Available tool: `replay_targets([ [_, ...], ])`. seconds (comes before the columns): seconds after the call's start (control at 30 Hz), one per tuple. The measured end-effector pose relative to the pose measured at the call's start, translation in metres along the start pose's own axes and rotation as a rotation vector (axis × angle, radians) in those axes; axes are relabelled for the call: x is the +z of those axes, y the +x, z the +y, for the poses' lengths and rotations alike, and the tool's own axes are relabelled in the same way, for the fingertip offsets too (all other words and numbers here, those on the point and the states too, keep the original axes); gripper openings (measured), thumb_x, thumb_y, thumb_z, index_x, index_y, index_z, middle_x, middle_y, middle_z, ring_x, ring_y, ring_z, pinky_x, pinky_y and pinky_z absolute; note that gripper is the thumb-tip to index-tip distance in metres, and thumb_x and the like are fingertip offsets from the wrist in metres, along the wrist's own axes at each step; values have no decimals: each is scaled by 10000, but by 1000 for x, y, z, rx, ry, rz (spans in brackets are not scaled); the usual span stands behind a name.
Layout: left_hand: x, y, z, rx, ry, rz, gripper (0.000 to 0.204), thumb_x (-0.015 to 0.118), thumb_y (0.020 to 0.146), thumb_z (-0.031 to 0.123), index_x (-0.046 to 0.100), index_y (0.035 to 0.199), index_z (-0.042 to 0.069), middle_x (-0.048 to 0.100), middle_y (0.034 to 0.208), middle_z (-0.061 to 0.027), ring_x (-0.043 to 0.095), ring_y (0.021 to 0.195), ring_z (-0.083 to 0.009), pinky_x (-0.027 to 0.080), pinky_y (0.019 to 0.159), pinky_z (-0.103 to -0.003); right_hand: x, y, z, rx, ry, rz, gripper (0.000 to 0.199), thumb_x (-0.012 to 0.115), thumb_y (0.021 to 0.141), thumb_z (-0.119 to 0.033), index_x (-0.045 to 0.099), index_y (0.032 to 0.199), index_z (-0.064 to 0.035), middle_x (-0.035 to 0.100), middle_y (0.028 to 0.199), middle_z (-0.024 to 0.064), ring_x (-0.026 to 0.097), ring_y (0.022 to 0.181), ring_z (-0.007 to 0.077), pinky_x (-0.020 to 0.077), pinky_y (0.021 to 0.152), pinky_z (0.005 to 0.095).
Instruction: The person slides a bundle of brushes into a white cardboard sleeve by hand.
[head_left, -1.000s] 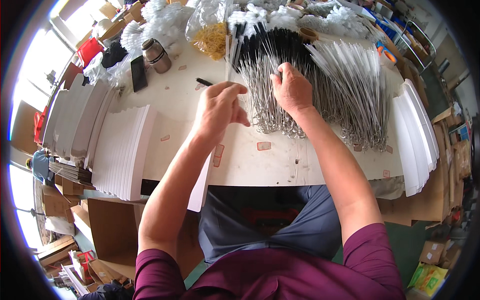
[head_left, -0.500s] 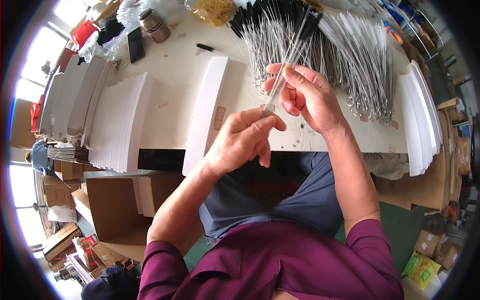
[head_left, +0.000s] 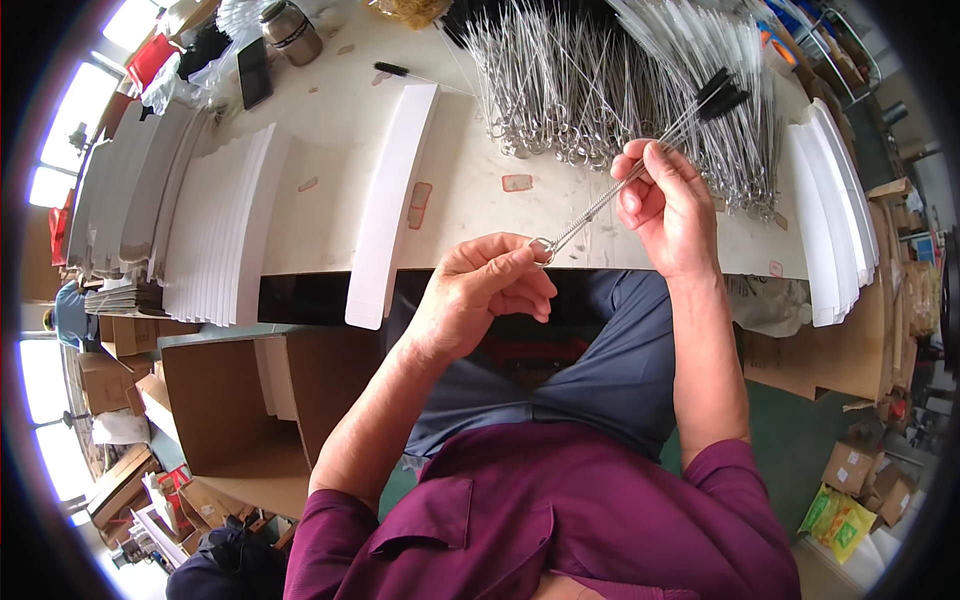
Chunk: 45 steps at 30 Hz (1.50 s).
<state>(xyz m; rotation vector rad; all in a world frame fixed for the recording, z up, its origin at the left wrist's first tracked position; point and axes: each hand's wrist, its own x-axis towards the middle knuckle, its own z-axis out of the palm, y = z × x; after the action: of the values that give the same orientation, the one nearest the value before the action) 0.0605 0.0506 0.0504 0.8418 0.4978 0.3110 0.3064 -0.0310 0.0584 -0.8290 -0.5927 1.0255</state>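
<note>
A few thin wire brushes [head_left: 592,210] with black bristle tips and ring ends slant up to the right between my hands. The fingers and thumb of my left hand [head_left: 485,287] are closed at their ring ends, just beyond the table's front edge. Higher up, my right hand [head_left: 675,210] pinches the twisted shafts below the black tips. Behind the hands lies a big pile of similar wire brushes [head_left: 555,85], rings toward me. A long narrow white box [head_left: 392,205] lies left of my left hand, overhanging the edge.
Stacks of flat white cartons [head_left: 215,215] stand at the left, with more white cartons [head_left: 830,210] at the right. One loose brush [head_left: 392,69], a dark phone [head_left: 254,74] and a metal flask [head_left: 290,34] lie farther back. An open cardboard box [head_left: 235,400] sits below the left side.
The brushes have tilted from nearly upright to slanting right. My right hand has moved right along with them, away from my left hand, which has stayed near the ring ends.
</note>
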Motion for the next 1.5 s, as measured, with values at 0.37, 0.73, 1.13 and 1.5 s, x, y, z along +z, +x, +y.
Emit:
replay_targets([
  [0.37,5,7,-10,78,-54,97,102,661,995,115,691,988,18,704,839,-120,696,742,-217,591,713,-370,-5,-17,1,-88,-227,135,305,552,1088,-268,680,1106,8,707,882,123,658,672,135,533,571,281],
  [0.73,7,8,-21,32,-168,12,87,681,982,93,680,949,12,733,875,-144,702,703,-205,603,688,-365,0,-19,2,-140,-362,280,338,647,1042,-304,698,1031,31,686,764,97,638,567,134,509,470,264],
  [1.13,10,8,-23,-42,-14,40,20,634,959,19,650,971,19,736,900,-149,718,734,-209,615,702,-367,4,-18,17,-32,-392,355,307,713,1002,-284,666,885,-4,651,706,66,603,516,115,483,438,256],
  [1.5,8,0,-26,-111,-3,92,61,622,955,20,668,995,25,734,895,-144,716,735,-209,607,716,-347,-1,-42,35,333,-311,153,321,694,1010,-305,681,1023,15,701,841,87,675,640,128,545,521,252],
])
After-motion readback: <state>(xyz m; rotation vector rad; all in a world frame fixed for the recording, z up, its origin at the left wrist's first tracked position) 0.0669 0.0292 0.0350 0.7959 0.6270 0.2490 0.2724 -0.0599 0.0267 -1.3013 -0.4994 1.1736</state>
